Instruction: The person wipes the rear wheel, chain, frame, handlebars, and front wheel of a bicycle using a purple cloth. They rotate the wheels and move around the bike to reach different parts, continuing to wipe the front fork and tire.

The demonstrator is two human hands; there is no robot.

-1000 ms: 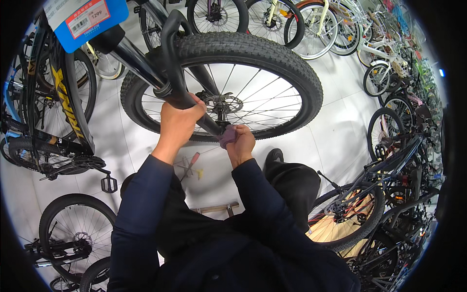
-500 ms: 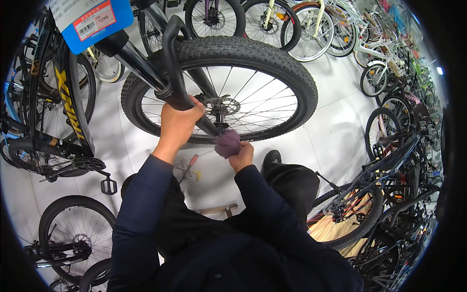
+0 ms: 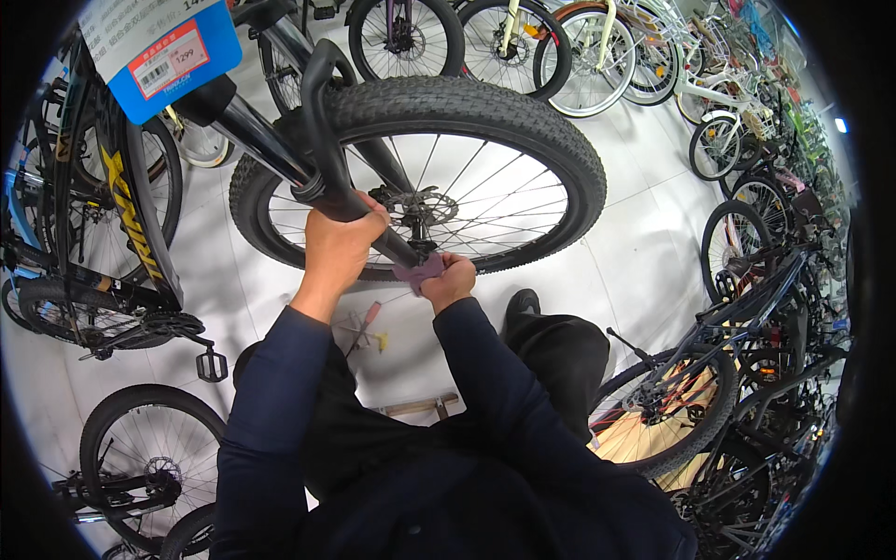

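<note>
Under right hand, purple cloth, seemingly pinched

The person wore a dark navy long-sleeved top, its sleeves reaching both wrists, with the left hand and right hand bare. Black trousers and a black shoe showed on the right.

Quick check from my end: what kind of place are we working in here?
Most likely a bicycle shop. Rows of parked bicycles stand on a pale floor, and a blue price tag hangs on the bike whose fork leg the left hand grips, while the right hand holds a purple cloth.
</note>
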